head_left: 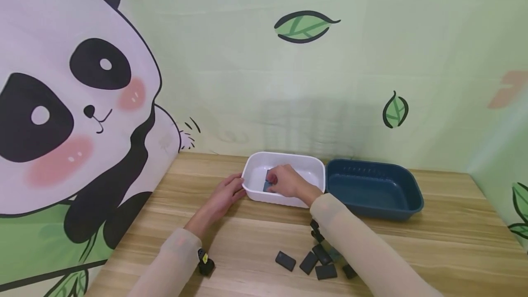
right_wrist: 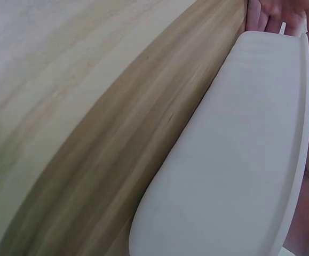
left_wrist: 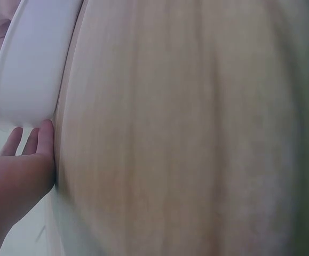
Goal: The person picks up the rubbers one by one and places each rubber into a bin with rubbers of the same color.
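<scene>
A white plastic basin (head_left: 284, 200) stands on the wooden table. My left hand (head_left: 220, 196) rests at its left end, fairly straight fingers against the end wall and thumb by the rim; the left wrist view shows these fingers (left_wrist: 46, 140) touching it. My right hand (head_left: 286, 181) reaches over the near rim into the basin, fingers curled. It pinches a small blue-grey rectangular block (head_left: 267, 187) near the basin's floor; the fingers partly cover it, and whether a second piece lies there I cannot tell. In the right wrist view the basin wall (right_wrist: 223, 144) hides the fingertips.
A dark blue basin (head_left: 375, 191) stands right beside the white one. Several small black rectangular blocks (head_left: 285, 261) lie on the table near the front, some partly under the right sleeve (head_left: 363, 242). A panda-printed backdrop (head_left: 231, 58) rises behind the table.
</scene>
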The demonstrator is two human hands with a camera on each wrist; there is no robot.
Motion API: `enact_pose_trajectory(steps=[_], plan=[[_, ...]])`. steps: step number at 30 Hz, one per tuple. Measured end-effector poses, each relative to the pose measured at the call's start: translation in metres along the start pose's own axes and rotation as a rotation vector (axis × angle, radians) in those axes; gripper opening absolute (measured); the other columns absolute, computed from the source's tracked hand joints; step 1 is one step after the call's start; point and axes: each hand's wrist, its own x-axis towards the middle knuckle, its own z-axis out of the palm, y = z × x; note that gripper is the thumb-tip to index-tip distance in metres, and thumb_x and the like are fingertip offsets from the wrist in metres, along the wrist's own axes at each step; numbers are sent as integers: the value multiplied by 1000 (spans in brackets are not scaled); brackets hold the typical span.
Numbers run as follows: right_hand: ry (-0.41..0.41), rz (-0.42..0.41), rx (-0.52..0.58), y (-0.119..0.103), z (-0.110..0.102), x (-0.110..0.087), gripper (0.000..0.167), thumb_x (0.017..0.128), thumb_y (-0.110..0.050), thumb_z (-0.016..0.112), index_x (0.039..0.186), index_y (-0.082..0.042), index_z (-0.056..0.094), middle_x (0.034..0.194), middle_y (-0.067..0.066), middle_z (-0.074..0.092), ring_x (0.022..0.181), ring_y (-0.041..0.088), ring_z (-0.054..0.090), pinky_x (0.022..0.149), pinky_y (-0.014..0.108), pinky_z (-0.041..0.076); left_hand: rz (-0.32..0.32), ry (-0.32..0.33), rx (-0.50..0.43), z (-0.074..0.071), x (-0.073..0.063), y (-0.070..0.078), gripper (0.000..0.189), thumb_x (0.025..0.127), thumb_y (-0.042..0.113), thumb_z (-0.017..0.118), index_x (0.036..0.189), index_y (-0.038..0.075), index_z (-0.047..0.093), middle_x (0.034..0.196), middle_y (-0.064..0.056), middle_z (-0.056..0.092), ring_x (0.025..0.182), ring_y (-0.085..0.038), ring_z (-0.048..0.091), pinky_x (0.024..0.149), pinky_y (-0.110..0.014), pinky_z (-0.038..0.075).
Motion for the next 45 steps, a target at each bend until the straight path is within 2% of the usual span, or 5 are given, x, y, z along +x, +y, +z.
enact_pose_trajectory(steps=[10, 24, 29, 38, 45], plan=[[-36, 76, 35, 1, -1, 5, 26, 88, -13, 87, 107, 1, 78, 98, 9, 79, 96, 21, 72, 93, 34, 57, -16, 7, 0, 2, 2, 3, 55, 112, 17, 49, 159, -8, 34, 161, -27, 41, 148, -37, 45, 117, -42, 44], [-31, 100, 61, 2, 2, 2, 24, 87, -12, 88, 105, -1, 77, 96, 7, 77, 93, 19, 71, 91, 34, 58, -1, 6, -4, 4, 1, -1, 54, 112, 15, 48, 158, -10, 35, 160, -29, 42, 147, -38, 46, 117, -43, 45], [-23, 116, 104, 3, 3, 2, 26, 87, -12, 88, 106, 0, 76, 96, 8, 77, 92, 19, 71, 91, 34, 58, 0, 13, -23, 5, 1, -1, 54, 112, 14, 49, 158, -10, 36, 160, -29, 42, 147, -38, 46, 117, -43, 45], [-20, 74, 130, 3, -1, -2, 25, 91, -14, 84, 109, 1, 75, 101, 11, 77, 95, 21, 70, 92, 36, 58, -1, 6, -5, 3, 0, -2, 54, 112, 15, 49, 158, -10, 35, 161, -30, 40, 148, -38, 44, 117, -43, 44], [-7, 19, 138, -1, -23, -17, 29, 93, -13, 82, 115, 4, 74, 105, 16, 76, 97, 24, 70, 92, 38, 59, 1, 18, -2, 1, 1, -3, 53, 112, 16, 49, 158, -9, 37, 161, -28, 42, 148, -38, 45, 116, -41, 45]])
